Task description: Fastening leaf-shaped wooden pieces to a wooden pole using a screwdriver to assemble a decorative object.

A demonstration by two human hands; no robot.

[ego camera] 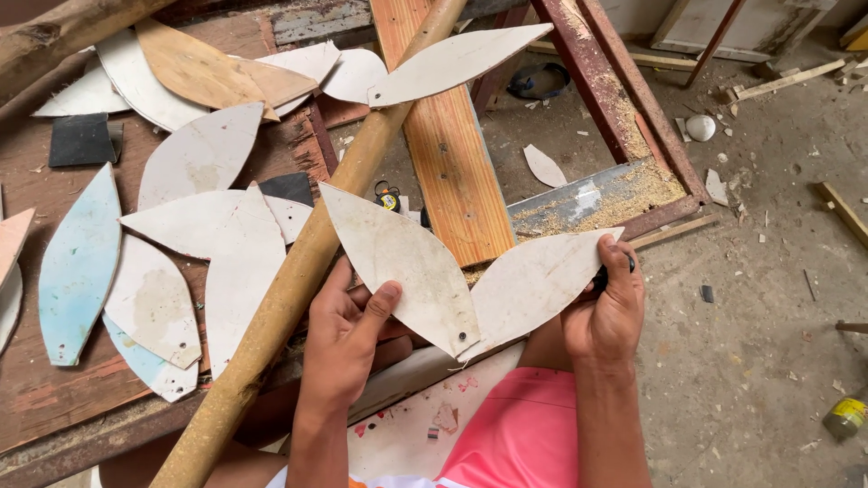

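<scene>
Left hand (348, 339) gripping one white leaf-shaped board cutout (398, 262), right hand (608, 307) gripping another cutout (533, 282), tips overlapping beside the wooden pole (298, 271).

Lighting: I see even, soft daylight across the whole frame, bright, no artificial src visible. Direction can't be fixed; shadows are weak and short. Faint shadow under the left hand (348, 339) on the leaf-shaped panel (398, 262) it holds, another along the underside of the bamboo pole (298, 271). No hard glare; white panels on the workbench (54, 407) read slightly washed but keep surface stains. Concrete floor (768, 271) evenly lit. Focus: sharp centre, right hand (608, 307) crisp, sawdust grain resolves. No motion blur I can detect. Edges: mild wide-angle stretch, top-left corner soft. Colour looks natural.
</scene>
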